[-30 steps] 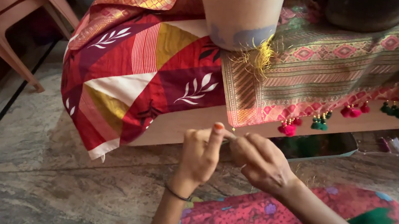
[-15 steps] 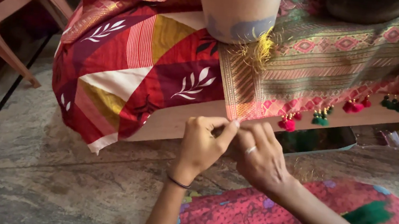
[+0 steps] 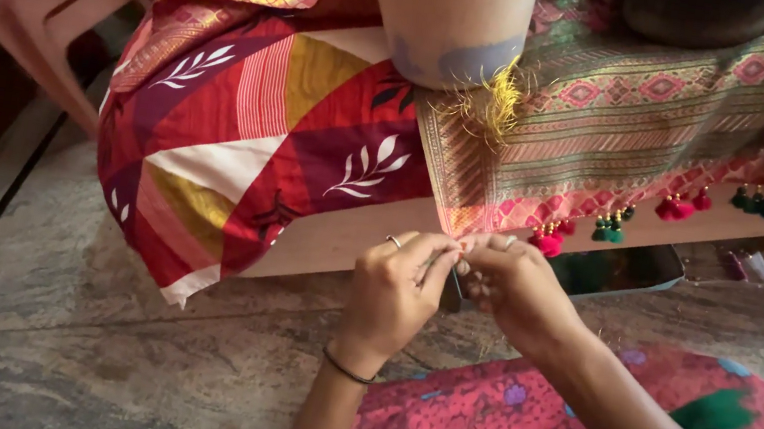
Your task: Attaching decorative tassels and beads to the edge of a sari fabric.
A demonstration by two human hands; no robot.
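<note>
Both hands (image 3: 456,291) at sari hem (image 3: 463,225)

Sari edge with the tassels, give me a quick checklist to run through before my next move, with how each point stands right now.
1. Both hands at the work: ok. The left hand and right hand meet, fingertips together, just under the corner of the woven cloth.
2. Grip on the thread or needle: cannot tell, it is too small and hidden between the fingertips.
3. Cloth anchored: ok, a pale round container stands on it.
4. Finished tassels hanging free: ok, red and green ones dangle along the hem to the right.
5. Loose yellow threads clear of the hands: ok, they lie higher up beside the container.
</note>
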